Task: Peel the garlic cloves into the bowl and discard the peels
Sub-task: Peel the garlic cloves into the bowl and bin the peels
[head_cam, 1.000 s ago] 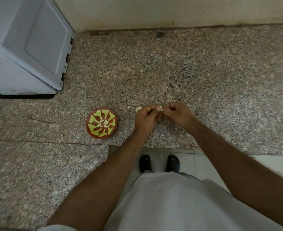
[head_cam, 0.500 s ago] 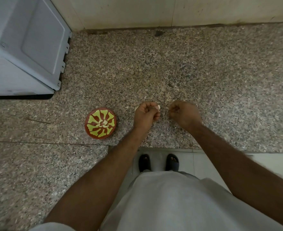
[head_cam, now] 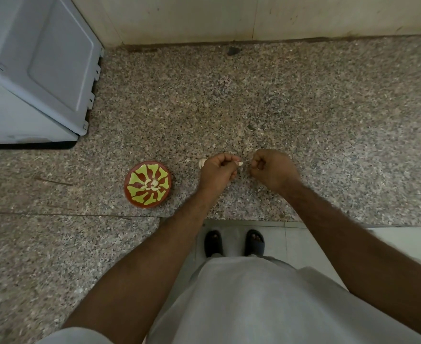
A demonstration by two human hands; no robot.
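- Two hands are up over the speckled stone desk (head_cam: 303, 100), close together but apart.
- Left hand (head_cam: 218, 170) is curled, and it pinches a pale garlic clove (head_cam: 240, 163) at the fingertips; the clove's tip pokes out to the right, toward the other hand.
- The clove's long axis looks to run roughly left to right, though it's too small to be sure.
- Right hand (head_cam: 274, 170) is curled into a loose fist; whether it pinches a scrap of peel, I cannot tell.
- A second pale clove (head_cam: 201, 162) peeks out just behind the left hand, on the desk.
- The red bowl (head_cam: 130, 194) with yellow-green pattern sits left of the hands, a few peeled cloves (head_cam: 152, 185) in its middle.
- A grey appliance (head_cam: 30, 78) stands at far left; no readable writing anywhere.
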